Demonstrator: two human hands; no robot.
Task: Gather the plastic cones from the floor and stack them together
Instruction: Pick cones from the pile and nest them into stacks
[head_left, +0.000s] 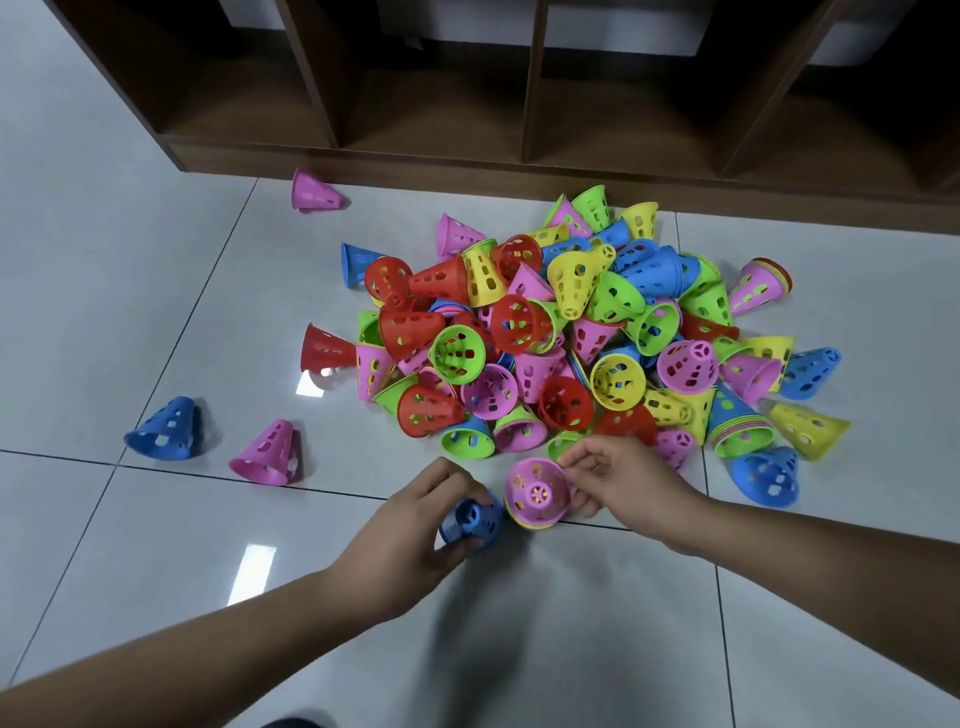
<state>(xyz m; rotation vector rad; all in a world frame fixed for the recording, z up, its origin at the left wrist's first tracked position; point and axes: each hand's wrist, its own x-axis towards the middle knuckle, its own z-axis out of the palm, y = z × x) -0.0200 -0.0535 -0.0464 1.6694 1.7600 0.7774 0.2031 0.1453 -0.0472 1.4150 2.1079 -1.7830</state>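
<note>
The left grip (415, 525), a bare hand reaching in from 7 o'clock, is curling its fingers and thumb around a small blue perforated plastic cone (472, 522), keeping it clamped over the glossy pale tiled floor (130, 270). The right grip (623, 483), a bare hand coming in from 4 o'clock, is pinching the rim of a pink perforated plastic cone (537, 493) between thumb and fingertips. That cone is facing its open mouth up toward the camera, and yellow and green rims are showing under it, so it is sitting on top of a short nested stack. The blue cone is lying just beside the pink one, at its 8 o'clock, between the two grips; whether the two cones are touching cannot be told. At 12 o'clock from both grips, a big loose heap of red, yellow, green, blue and pink plastic cones (571, 338) is lying on the floor, with its near edge just beside the right grip's knuckles. A few strays are lying apart from the heap: a blue stray cone (166, 428) and a pink stray cone (270, 454) at 9 o'clock from the left grip, and a far pink cone (315, 191) at 11 o'clock, near the base of a dark brown wooden shelf unit (467, 104) that is running across the 12 o'clock edge.
</note>
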